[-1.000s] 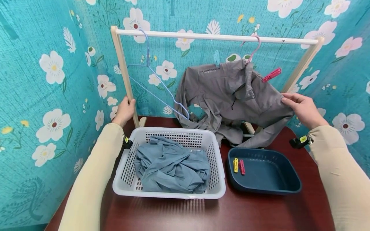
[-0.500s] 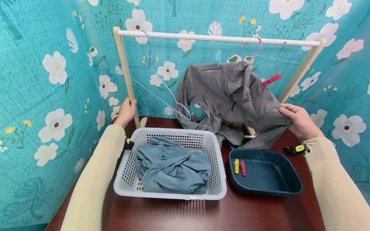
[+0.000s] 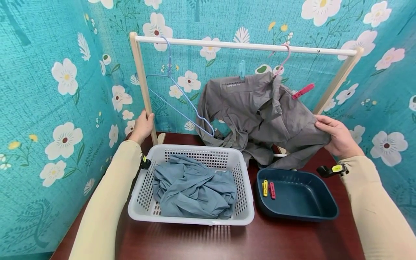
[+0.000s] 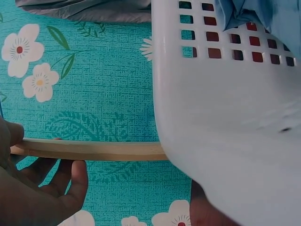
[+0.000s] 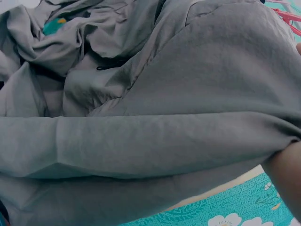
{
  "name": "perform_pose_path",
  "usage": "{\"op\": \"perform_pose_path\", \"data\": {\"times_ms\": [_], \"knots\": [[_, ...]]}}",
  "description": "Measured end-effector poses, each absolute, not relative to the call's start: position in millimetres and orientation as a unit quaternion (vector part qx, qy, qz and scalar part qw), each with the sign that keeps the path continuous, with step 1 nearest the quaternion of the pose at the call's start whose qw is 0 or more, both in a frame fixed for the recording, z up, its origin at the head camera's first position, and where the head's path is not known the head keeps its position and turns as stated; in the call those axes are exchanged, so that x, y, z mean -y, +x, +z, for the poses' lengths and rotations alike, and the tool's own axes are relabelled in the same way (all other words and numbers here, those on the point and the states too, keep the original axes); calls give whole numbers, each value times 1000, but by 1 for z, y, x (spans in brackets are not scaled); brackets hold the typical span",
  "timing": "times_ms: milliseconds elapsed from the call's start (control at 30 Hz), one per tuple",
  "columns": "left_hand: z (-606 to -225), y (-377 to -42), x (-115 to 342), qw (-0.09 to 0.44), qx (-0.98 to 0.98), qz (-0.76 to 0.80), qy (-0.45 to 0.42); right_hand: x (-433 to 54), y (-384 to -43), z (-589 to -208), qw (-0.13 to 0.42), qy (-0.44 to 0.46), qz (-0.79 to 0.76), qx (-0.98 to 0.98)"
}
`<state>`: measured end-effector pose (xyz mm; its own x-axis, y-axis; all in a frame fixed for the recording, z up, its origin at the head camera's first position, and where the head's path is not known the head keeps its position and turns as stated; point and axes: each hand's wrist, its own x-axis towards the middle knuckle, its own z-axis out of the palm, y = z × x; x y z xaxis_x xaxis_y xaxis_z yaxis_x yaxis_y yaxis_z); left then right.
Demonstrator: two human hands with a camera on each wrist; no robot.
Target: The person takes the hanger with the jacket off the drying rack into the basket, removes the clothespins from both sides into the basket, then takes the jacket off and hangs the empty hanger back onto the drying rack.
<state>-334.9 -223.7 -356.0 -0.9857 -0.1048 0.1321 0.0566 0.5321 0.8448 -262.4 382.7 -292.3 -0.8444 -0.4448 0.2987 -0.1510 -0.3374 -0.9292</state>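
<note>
A grey jacket (image 3: 256,101) hangs crookedly from a pink hanger (image 3: 286,59) on the rack's white rail (image 3: 211,44). My right hand (image 3: 338,137) pinches the jacket at its right side, drawing the cloth outward; in the right wrist view the grey fabric (image 5: 141,146) fills most of the frame. A pink clothespin (image 3: 303,91) is on the jacket's right shoulder, and a light blue clothespin (image 3: 242,69) on its upper edge. With my left hand (image 3: 142,127) I grip the rack's left wooden post (image 3: 143,79); fingers (image 4: 77,181) show around it in the left wrist view.
A bare blue hanger (image 3: 185,97) hangs at the rail's left, overlapping the jacket's edge. In front stands a white basket (image 3: 245,202) with a blue-grey garment (image 3: 195,191). Beside it, a dark blue tray (image 3: 302,195) holds a yellow clothespin (image 3: 265,188) and a red clothespin (image 3: 272,190).
My right hand has moved down a little with the jacket's side in its fingers. My left hand keeps its hold on the post. The head view has shifted slightly.
</note>
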Motion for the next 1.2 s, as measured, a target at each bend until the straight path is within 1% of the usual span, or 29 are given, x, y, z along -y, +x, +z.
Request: {"op": "perform_pose_path", "data": {"times_ms": [133,333,467,733,967,1200], "knots": [[-355,-335,224,85,872,-482,17,-380,-262,-290,91,-266,-774,-568],[-353,-335,222,78,873,-482,20,-382,-261,-287,110,-276,-795,-529],[-353,-335,220,76,875,-478,19,-382,-260,-284,103,-277,-803,-518],[-355,-336,219,90,882,-462,11,-383,-256,-278,102,-271,-802,-523],[-358,-335,219,97,881,-463,12,-384,-257,-273,127,-310,-808,-485],[-358,-335,220,99,878,-467,14,-385,-257,-268,122,-318,-815,-469]]}}
